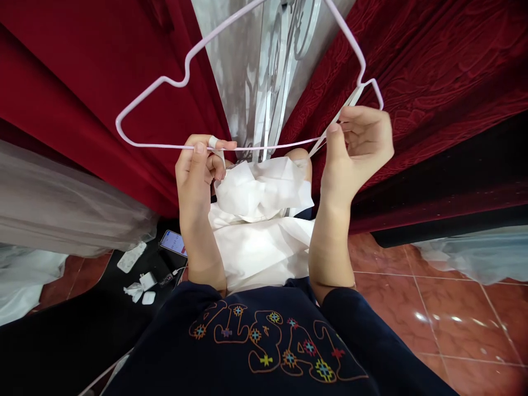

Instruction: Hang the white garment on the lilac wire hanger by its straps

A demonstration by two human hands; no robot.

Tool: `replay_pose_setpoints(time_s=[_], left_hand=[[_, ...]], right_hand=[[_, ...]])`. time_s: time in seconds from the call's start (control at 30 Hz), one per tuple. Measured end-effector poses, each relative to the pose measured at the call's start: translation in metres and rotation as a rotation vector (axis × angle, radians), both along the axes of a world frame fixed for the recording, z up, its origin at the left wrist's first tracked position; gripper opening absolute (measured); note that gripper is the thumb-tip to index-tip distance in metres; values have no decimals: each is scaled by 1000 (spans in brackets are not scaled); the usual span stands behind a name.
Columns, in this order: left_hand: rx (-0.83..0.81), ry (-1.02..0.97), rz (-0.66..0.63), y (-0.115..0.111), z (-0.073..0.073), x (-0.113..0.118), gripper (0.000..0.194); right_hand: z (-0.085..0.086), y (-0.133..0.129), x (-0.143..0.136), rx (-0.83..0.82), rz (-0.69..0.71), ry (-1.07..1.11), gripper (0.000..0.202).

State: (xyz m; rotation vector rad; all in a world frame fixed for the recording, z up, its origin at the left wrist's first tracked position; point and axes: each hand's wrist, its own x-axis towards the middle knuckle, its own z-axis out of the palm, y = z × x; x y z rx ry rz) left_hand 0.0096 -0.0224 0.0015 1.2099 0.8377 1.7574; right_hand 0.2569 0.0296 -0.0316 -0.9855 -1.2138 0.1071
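A pale lilac hanger (152, 91) is held up in front of me, its top out of view. My left hand (200, 168) pinches the bottom bar left of centre, with a white strap looped around its index finger. My right hand (357, 148) is closed, thumb against fingers, on a thin white strap (338, 118) that runs up to the hanger's right notch and down towards the lap. White fabric (264, 192) lies bunched on my lap between the forearms.
Red curtains (433, 71) hang on both sides of a grey-white curtain and a metal frame (274, 77). At the lower left, a black surface (82, 324) carries a lit phone (173, 242), a white charger (147, 281) and small white items. Red tiles (454, 308) show at right.
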Motion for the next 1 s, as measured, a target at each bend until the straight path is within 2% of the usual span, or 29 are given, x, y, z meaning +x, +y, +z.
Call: replay_pose_setpoints(time_s=[0.1, 0.2, 0.3, 0.43, 0.53, 0.63, 0.67, 0.73, 0.77, 0.83, 0.93, 1.0], left_hand=[[3, 8, 13, 3, -1, 1, 40], [-1, 12, 25, 5, -2, 2, 43], [26, 11, 56, 7, -3, 4, 46], [60, -4, 79, 8, -3, 7, 43], [63, -8, 70, 11, -4, 6, 43], [60, -14, 60, 15, -5, 4, 47], [64, -22, 57, 16, -6, 4, 48], [75, -45, 42, 17, -8, 2, 48], [74, -53, 30, 18, -8, 1, 48], [61, -64, 6, 19, -10, 0, 46], [41, -81, -11, 20, -11, -1, 45], [15, -94, -5, 19, -11, 0, 45]], right_hand=[[-16, 11, 19, -72, 19, 3, 38], [-19, 13, 26, -70, 105, -3, 38], [-5, 6, 23, -95, 162, -13, 37], [29, -1, 15, -133, 241, -23, 41], [48, 8, 17, 3, 283, 124, 48], [51, 22, 39, 175, 302, 352, 33], [47, 26, 50, 211, 289, 389, 29], [35, 29, 75, 131, 272, 336, 26], [28, 29, 86, 105, 226, 304, 24], [16, 26, 96, 234, 33, 278, 16], [14, 12, 75, 518, -175, 270, 17], [21, -1, 45, 560, -171, 273, 20]])
